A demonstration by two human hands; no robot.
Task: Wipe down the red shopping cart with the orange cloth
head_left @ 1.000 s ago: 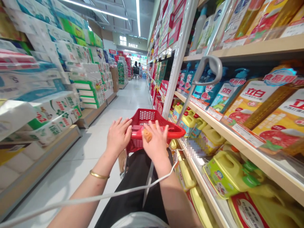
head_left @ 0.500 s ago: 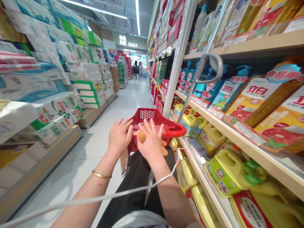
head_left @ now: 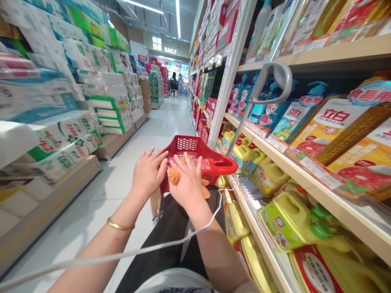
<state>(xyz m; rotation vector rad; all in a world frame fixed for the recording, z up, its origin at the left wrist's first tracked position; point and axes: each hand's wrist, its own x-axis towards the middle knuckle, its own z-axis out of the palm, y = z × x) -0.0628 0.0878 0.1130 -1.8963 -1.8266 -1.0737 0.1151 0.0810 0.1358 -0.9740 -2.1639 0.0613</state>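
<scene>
A red rolling shopping basket [head_left: 224, 162] with a perforated far wall stands in front of my knees. My left hand [head_left: 150, 169] is palm down at its near left rim, with the fingers stretched forward and nothing visible in them. Bunched orange cloth [head_left: 174, 176] pokes out on both sides from under my right hand [head_left: 187, 183], which holds it at the near rim. The fingers of that hand are spread over the cloth; its thumb is hidden. The basket's grey pull handle [head_left: 273, 83] rises on the right, leaning toward the shelves.
On the right, shelves [head_left: 320, 162] carry dish soap bottles and yellow jugs [head_left: 293, 219]. Stacks of tissue packs [head_left: 67, 142] line the left side. A white cable [head_left: 137, 250] runs across my forearms. Far down the tiled aisle [head_left: 171, 118], people stand near a dark cart.
Both hands and the basket sit slightly further left in the picture. The fingers of my right hand have shifted left over the rim with the orange cloth.
</scene>
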